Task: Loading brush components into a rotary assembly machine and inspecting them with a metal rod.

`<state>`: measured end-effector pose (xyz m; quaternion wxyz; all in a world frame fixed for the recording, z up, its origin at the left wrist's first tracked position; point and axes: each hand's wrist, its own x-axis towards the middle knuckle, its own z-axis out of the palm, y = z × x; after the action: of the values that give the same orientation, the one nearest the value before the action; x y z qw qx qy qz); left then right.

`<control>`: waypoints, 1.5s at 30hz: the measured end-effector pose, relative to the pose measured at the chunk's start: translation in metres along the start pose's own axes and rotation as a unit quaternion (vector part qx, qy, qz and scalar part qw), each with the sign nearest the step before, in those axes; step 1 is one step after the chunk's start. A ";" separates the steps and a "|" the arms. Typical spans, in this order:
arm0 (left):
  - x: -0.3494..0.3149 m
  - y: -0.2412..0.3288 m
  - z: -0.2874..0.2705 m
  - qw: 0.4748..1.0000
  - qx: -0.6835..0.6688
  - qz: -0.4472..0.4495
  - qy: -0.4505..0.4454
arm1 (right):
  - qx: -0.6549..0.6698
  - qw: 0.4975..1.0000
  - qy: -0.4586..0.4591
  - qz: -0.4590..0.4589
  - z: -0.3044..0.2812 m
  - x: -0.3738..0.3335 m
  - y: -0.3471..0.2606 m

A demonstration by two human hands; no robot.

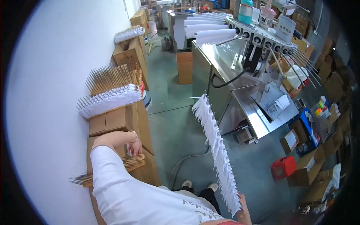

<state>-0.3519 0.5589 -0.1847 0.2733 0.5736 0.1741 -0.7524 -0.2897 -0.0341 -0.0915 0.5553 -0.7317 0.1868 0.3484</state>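
My left hand (135, 148), a band round its wrist, is over a wooden strip with metal spikes (132, 164) lying on cardboard boxes. Its fingers are curled, with a small pale thing showing beside them that I cannot make out. By its near end, my right hand (243, 204) holds a long spiked rack covered with white fabric pieces (219, 150). Most of those fingers are hidden behind the fabric. The rack slants away from me over the floor, its far end near the steel machine table (247, 101).
Beyond my left hand, a white-covered spiked rack (112, 101) and bare spiked racks (112, 79) rest on boxes (112, 122) along the wall. At right, a round machine head (258, 33) carries rods, some with white sleeves (215, 36). A red container (283, 167) and a hose (183, 159) are on the floor.
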 end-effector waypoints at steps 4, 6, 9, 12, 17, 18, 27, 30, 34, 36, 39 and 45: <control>-0.093 0.060 -0.001 0.938 0.217 -0.030 0.270 | 0.005 1.000 -0.009 -0.010 -0.020 0.005 0.017; -0.150 0.102 0.004 0.895 0.074 0.083 0.433 | 0.011 1.000 -0.021 -0.019 -0.035 0.009 0.025; -0.213 0.175 0.028 0.827 -0.227 0.328 0.397 | 0.017 0.999 -0.033 -0.034 -0.070 0.015 0.033; -0.232 0.259 0.063 0.847 -0.289 0.409 0.178 | -0.022 1.000 -0.013 -0.014 -0.122 0.022 0.042; -0.187 0.400 0.115 0.873 -0.268 0.395 0.096 | -0.077 0.996 0.023 -0.023 -0.247 0.042 0.084; -0.176 0.429 0.122 0.882 -0.264 0.384 0.070 | -0.079 0.996 0.035 -0.027 -0.277 0.046 0.096; -0.089 0.714 0.192 0.909 -0.295 0.273 -0.108 | -0.078 0.992 0.100 -0.010 -0.554 0.017 0.189; -0.053 0.814 0.205 0.908 -0.301 0.243 -0.159 | -0.080 0.986 0.139 0.039 -0.629 0.008 0.201; -0.020 0.891 0.193 0.903 -0.294 0.218 -0.225 | -0.073 0.985 0.152 0.033 -0.679 0.020 0.211; 0.000 0.920 0.175 0.903 -0.251 0.248 -0.243 | -0.082 0.985 0.148 0.030 -0.693 0.038 0.211; 0.017 0.967 0.137 0.887 -0.250 0.213 -0.325 | -0.054 0.983 0.165 0.060 -0.734 0.079 0.187; 0.017 1.027 0.070 0.790 -0.359 0.247 -0.430 | -0.162 0.976 0.146 -0.011 -0.844 0.181 0.051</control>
<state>0.2186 -0.2959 -0.1280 0.6831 0.0746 0.1484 -0.7112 0.0567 -0.8255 -0.1372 0.3998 -0.8571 0.1990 0.2569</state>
